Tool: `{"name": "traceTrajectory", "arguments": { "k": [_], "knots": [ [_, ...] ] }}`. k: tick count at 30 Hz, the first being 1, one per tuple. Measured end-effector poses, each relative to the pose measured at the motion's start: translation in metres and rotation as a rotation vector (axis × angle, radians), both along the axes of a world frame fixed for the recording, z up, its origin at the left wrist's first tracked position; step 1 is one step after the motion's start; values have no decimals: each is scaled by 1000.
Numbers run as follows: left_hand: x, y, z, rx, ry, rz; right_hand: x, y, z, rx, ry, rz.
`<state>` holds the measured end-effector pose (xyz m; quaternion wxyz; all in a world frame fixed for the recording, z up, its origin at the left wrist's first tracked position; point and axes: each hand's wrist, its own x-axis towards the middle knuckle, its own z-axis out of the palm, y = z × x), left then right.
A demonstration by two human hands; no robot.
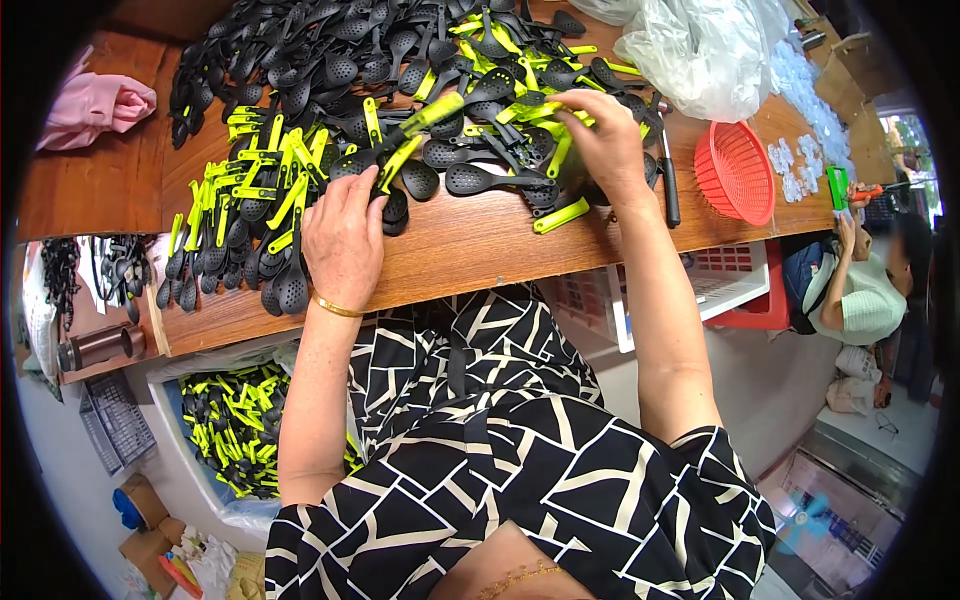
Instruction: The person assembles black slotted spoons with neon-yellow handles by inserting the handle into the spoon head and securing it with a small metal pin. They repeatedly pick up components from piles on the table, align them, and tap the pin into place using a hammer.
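A black spoon with a lime-green handle [432,114] is above the front of the wooden table [450,250], at the fingers of the left hand [343,232]. Those fingers are close together, with the thumb beside them; the spoon is blurred, so I cannot tell just how it is gripped. The right hand [608,150] has its thumb and forefinger bent toward each other at some lime-green handles [540,108]; I cannot tell whether they pinch one.

Between the hands, loose spoons overlap along the table, crowding the space there. To the left, a cluster of green-handled spoons [230,200] reaches the front edge, and behind it a big heap of black spoons [335,70] covers the back. A tool with a black handle [671,190] lies just right of the right forearm. Crumpled clear plastic bags [695,60] lie behind it, and a pink cloth [100,103] lies at the far left.

A red basket [735,170] stands right of the tool, with small clear pieces [795,165] beyond it. Below the table, a bin [168,410] at lower left is filled with black and green spoons; a white crate [740,278] sits at right.
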<state>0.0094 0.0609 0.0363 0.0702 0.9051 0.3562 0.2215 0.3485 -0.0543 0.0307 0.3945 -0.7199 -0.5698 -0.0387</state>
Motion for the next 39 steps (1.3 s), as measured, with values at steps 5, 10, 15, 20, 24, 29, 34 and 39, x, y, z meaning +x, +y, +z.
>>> {"name": "traceTrajectory", "arguments": {
  "k": [5,10,15,20,24,29,34,39],
  "knots": [
    [3,-1,0,83,-34,2,-22,-7,4,179,1043,100],
    [0,1,-1,49,25,31,-61,-20,13,62,1207,144],
    [-1,6,-1,52,22,-20,-116,-39,10,-299,513,341],
    [-2,-1,-1,71,-93,-7,-114,-37,-1,-267,268,330],
    [3,1,0,122,-64,-53,-105,-28,-4,-271,61,471],
    [8,7,-6,29,-38,-3,-111,-28,-7,-233,-9,435],
    [9,-1,9,61,-136,-53,-116,-28,-7,-196,154,431],
    [2,-8,11,-24,-233,-149,-124,-26,3,-122,287,407]
  ]
}}
